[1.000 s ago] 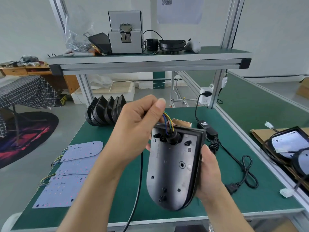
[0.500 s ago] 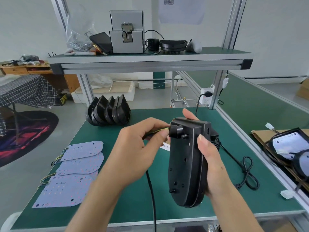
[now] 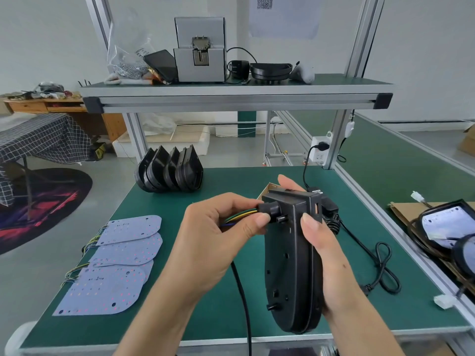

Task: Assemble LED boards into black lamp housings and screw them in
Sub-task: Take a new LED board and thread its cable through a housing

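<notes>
The right hand [image 3: 326, 255] is wrapped around the black lamp housing [image 3: 293, 265], holding it on edge above the near part of the green table [image 3: 231, 312], thumb on the near face and fingers behind. The left hand [image 3: 216, 235] pinches the coloured wires [image 3: 243, 214] between thumb and fingers where they enter the housing's black cable gland [image 3: 270, 210]. Further left lie the LED boards [image 3: 120, 255], overlapping flat; at the far edge stands a row of empty housings [image 3: 169, 172].
</notes>
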Available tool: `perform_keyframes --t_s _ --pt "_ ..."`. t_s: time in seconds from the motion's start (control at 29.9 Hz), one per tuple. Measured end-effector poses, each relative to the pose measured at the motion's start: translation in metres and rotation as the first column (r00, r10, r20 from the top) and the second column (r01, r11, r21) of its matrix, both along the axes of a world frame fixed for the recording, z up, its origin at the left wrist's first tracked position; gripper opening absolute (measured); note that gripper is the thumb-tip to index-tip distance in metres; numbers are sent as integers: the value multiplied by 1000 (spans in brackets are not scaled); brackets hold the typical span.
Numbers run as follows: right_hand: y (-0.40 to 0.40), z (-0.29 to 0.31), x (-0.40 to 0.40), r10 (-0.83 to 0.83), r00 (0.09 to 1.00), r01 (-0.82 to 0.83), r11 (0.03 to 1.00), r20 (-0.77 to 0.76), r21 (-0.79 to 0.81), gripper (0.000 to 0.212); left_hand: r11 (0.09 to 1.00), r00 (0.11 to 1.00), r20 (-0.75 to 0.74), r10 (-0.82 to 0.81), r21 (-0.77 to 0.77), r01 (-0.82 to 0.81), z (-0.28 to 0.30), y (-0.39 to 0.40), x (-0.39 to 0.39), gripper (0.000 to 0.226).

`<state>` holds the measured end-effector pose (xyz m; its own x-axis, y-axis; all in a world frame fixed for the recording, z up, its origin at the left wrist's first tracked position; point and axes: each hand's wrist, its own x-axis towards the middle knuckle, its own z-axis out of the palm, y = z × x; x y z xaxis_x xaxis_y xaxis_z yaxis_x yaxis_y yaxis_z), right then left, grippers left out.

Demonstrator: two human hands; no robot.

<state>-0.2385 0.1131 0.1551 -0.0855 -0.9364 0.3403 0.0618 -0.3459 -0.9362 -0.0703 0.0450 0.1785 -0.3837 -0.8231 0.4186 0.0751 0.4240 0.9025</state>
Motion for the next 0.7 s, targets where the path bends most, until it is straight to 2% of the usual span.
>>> perform_keyframes --t_s 0.3,0.47,0.7 --pt "-1 -10 12 -21 988 26 999 150 -32 79 993 986 -116 118 -2 -119 -14 13 -11 19" --pt "-10 -5 5 -60 993 67 995 103 -71 81 992 987 -119 105 -54 -112 -3 8 -16 22" --pt "-13 -12 12 -190 982 185 965 -6 -184 78 992 976 -214 27 130 2 -7 6 -17 19"
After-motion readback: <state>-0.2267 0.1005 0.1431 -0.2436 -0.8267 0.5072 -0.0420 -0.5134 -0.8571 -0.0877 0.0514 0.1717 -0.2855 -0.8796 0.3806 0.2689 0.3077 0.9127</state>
